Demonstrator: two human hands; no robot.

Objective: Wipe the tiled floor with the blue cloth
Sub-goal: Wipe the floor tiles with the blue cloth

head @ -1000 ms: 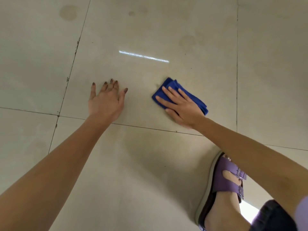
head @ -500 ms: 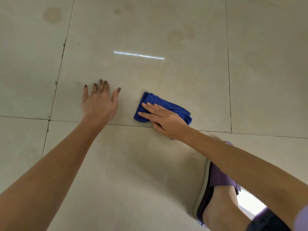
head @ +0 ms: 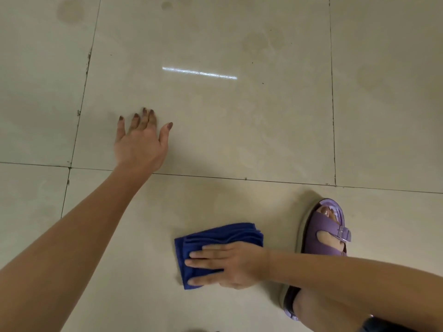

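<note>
A folded blue cloth (head: 215, 238) lies flat on the beige tiled floor (head: 239, 130), on the near tile just left of my foot. My right hand (head: 227, 264) presses down on the cloth's near half with flat fingers pointing left. My left hand (head: 140, 142) rests palm down on the far tile with its fingers spread, holding nothing, well away from the cloth. Dark grout lines (head: 239, 179) cross between the two hands.
My foot in a purple buckled sandal (head: 323, 231) stands right of the cloth, partly behind my right forearm. Faint round stains (head: 70, 12) mark the far tiles, and a bright strip of reflected light (head: 199, 73) lies ahead.
My right hand has dragged the blue cloth toward me, from the far tile across the grout line onto the near tile beside the sandal. The left hand has stayed planted.
</note>
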